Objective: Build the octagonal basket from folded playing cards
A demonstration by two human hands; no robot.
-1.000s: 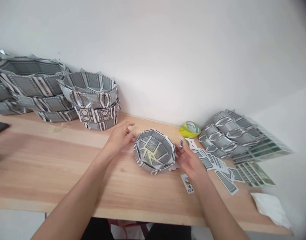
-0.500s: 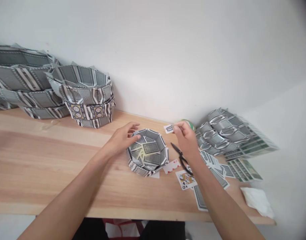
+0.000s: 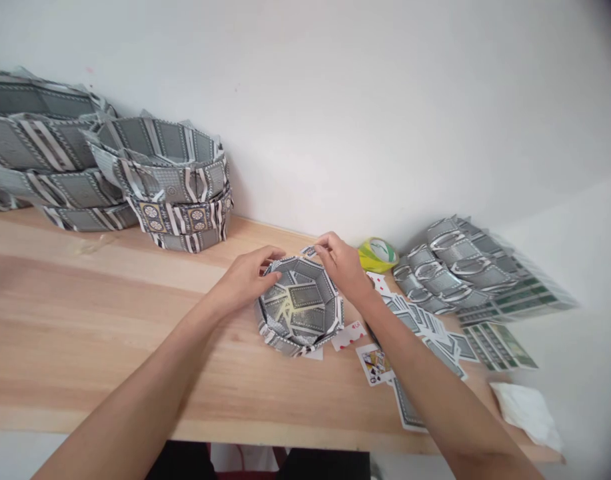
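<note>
Left hand (image 3: 245,280) gripping the left rim of the card bowl (image 3: 299,307), mid-bench (image 3: 85,313). Right hand (image 3: 342,267) at the far rim, grip pinched narrow on a small folded card piece (image 3: 309,251). Loose cards (image 3: 425,327) and tape roll (image 3: 378,255) to the right.

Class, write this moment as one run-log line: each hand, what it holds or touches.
left hand: on card bowl rim | right hand: pinching small card piece at bowl's far rim | bowl on wooden table
</note>
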